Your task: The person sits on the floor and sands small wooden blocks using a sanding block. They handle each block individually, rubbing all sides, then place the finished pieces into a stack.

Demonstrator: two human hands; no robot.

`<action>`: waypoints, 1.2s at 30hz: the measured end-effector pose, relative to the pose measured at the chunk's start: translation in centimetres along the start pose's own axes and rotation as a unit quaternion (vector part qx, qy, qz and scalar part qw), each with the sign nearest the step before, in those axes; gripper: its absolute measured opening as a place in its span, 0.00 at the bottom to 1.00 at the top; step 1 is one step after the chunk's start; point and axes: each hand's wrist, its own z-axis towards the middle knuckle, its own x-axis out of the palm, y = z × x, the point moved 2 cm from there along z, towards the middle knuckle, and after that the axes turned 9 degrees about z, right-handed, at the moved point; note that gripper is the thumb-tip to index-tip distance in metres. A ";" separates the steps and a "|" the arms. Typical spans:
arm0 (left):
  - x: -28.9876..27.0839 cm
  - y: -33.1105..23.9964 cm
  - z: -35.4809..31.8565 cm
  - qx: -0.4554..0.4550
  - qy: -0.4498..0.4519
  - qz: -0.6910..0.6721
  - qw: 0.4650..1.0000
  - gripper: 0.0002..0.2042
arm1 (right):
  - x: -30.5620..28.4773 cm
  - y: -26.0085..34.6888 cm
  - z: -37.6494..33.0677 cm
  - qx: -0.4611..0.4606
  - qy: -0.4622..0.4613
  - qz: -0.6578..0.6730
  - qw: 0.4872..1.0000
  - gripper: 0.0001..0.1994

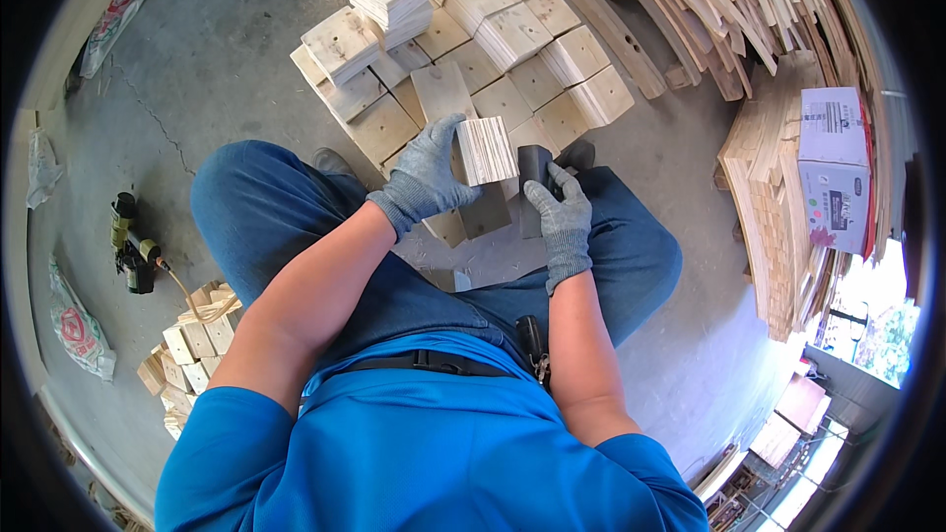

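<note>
Left hand [431, 169], fingers part-spread around a block [489, 151], apparently steadied it; right hand [564, 212], fingers curled, held a dark bar [533, 163].

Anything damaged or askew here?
Yes: a jagged dark line, apparently a crack, crosses the concrete floor at left. The small wood blocks at lower left sit at mixed angles, untidier than the wood stacks ahead. The layered wood piece in the left hand looks intact.
</note>
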 end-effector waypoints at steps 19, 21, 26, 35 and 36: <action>0.1 -0.2 -0.3 -0.013 0.003 0.017 1.000 0.53 | 0.1 0.9 -0.7 -0.047 -0.016 0.010 0.999 0.32; 0.2 0.0 -0.3 -0.014 0.005 0.015 1.000 0.53 | 0.2 1.2 -0.8 -0.039 -0.015 0.006 0.999 0.32; 0.1 -0.2 -0.3 -0.012 0.003 0.008 1.000 0.53 | -0.1 1.5 -0.7 -0.058 -0.029 -0.005 0.998 0.32; 0.2 0.1 -0.1 0.011 0.002 0.006 1.000 0.55 | -0.3 1.8 -0.9 -0.102 -0.025 -0.021 0.994 0.32; 0.1 0.1 -0.1 0.016 0.003 0.009 1.000 0.55 | -0.3 1.7 -0.9 -0.116 -0.020 -0.021 0.993 0.31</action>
